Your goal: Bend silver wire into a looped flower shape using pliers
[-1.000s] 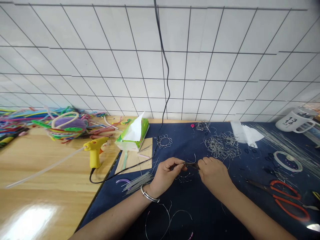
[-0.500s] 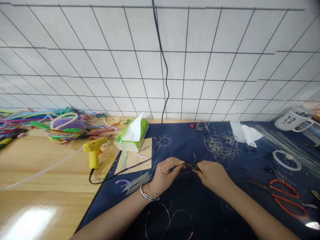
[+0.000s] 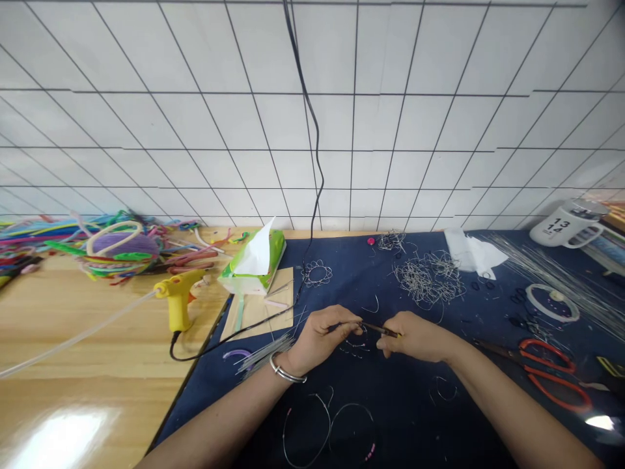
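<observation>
My right hand [image 3: 415, 335] grips dark-jawed pliers [image 3: 378, 328], a bit of yellow handle showing at the palm. The jaws point left and meet the fingertips of my left hand [image 3: 332, 339]. That hand is closed in a pinch on thin wire [image 3: 352, 348], which hangs below the fingers in small loops with tiny beads; its exact shape is partly hidden. Closer to me lie two thin wire hoops [image 3: 351, 405], touching or nearly so, with a few pink beads on them. Beyond my left hand rests a flower-shaped wire ring [image 3: 317, 273] on the dark blue cloth.
Orange-handled scissors [image 3: 549, 374] lie right of my right forearm. Tangled wire [image 3: 430, 280], straight wire lengths [image 3: 561, 277] and a white mug [image 3: 566, 225] are at the back right. Left are a yellow glue gun [image 3: 180, 299], its cord, a tissue pack [image 3: 256, 260] and wire pieces [image 3: 268, 355].
My right hand has drawn slightly back and turned, so more of the pliers shows. The looped wire under my left fingers is plainer to see. The whole view has shifted slightly.
</observation>
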`<action>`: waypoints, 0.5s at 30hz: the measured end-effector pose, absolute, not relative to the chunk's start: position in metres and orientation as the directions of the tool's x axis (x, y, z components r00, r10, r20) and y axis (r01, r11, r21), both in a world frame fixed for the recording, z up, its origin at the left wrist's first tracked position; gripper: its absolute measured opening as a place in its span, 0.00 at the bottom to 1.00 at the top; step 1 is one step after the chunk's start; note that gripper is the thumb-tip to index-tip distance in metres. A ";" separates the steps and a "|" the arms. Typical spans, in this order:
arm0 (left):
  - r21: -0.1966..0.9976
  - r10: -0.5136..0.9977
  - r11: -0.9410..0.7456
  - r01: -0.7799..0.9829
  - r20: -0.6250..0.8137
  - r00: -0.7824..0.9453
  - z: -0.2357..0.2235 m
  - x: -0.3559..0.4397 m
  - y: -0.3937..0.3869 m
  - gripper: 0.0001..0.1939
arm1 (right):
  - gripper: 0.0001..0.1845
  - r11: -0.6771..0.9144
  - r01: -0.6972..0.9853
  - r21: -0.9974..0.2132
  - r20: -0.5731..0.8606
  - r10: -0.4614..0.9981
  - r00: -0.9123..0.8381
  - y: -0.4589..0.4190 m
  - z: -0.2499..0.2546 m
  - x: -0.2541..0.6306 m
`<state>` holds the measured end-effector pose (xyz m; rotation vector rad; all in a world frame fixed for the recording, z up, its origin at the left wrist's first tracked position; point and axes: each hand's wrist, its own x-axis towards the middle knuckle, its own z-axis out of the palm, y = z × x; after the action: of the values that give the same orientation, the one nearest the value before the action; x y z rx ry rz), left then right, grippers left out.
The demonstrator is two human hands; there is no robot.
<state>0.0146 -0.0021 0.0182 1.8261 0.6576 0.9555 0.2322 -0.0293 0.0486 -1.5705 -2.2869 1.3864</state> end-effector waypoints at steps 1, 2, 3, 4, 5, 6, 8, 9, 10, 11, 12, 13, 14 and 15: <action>0.913 0.768 -0.407 0.029 0.325 0.552 0.018 0.015 -0.002 0.09 | 0.21 0.080 0.716 -0.693 -0.427 0.755 -0.497 -0.029 0.047 0.233; 0.918 0.772 -0.396 0.024 0.319 0.549 0.018 0.014 -0.002 0.09 | 0.21 0.070 0.705 -0.706 -0.431 0.747 -0.506 -0.029 0.045 0.234; 0.924 0.778 -0.381 0.017 0.310 0.547 0.017 0.014 -0.002 0.08 | 0.21 0.060 0.694 -0.717 -0.434 0.741 -0.513 -0.028 0.043 0.234; 0.933 0.786 -0.359 0.009 0.297 0.543 0.016 0.014 -0.002 0.08 | 0.21 0.049 0.685 -0.727 -0.438 0.734 -0.518 -0.029 0.041 0.234; 0.945 0.796 -0.326 -0.004 0.277 0.538 0.015 0.014 -0.002 0.08 | 0.21 0.040 0.678 -0.734 -0.442 0.730 -0.521 -0.029 0.040 0.234; 0.959 0.807 -0.282 -0.021 0.249 0.536 0.013 0.015 -0.003 0.09 | 0.21 0.031 0.677 -0.735 -0.447 0.728 -0.519 -0.029 0.040 0.234; 0.983 0.826 -0.174 -0.061 0.179 0.534 0.010 0.015 -0.003 0.09 | 0.21 0.024 0.699 -0.715 -0.456 0.742 -0.492 -0.030 0.039 0.232; 0.989 0.833 -0.123 -0.079 0.147 0.533 0.008 0.015 -0.003 0.10 | 0.21 0.031 0.724 -0.689 -0.454 0.760 -0.465 -0.030 0.039 0.231; 0.992 0.839 -0.083 -0.092 0.119 0.531 0.007 0.016 -0.003 0.10 | 0.21 0.049 0.757 -0.652 -0.440 0.788 -0.431 -0.031 0.039 0.231; 0.993 0.844 -0.055 -0.101 0.100 0.526 0.005 0.016 -0.003 0.10 | 0.21 0.076 0.792 -0.606 -0.414 0.819 -0.396 -0.031 0.040 0.230; 0.994 0.849 -0.038 -0.105 0.087 0.521 0.005 0.017 -0.003 0.10 | 0.21 0.107 0.824 -0.556 -0.380 0.849 -0.367 -0.032 0.040 0.229; 0.994 0.852 -0.026 -0.109 0.079 0.517 0.005 0.017 -0.003 0.10 | 0.20 0.140 0.849 -0.510 -0.342 0.872 -0.350 -0.032 0.040 0.229; 0.993 0.854 -0.017 -0.113 0.074 0.516 0.005 0.017 -0.003 0.10 | 0.20 0.171 0.864 -0.473 -0.306 0.888 -0.343 -0.033 0.040 0.229; 0.993 0.854 -0.010 -0.118 0.070 0.516 0.005 0.017 -0.003 0.10 | 0.19 0.200 0.872 -0.446 -0.273 0.897 -0.346 -0.033 0.040 0.228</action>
<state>0.0170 -0.0027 0.0053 1.3677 0.7036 0.8783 0.2284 -0.0329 0.0402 -1.7685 -2.3973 0.8388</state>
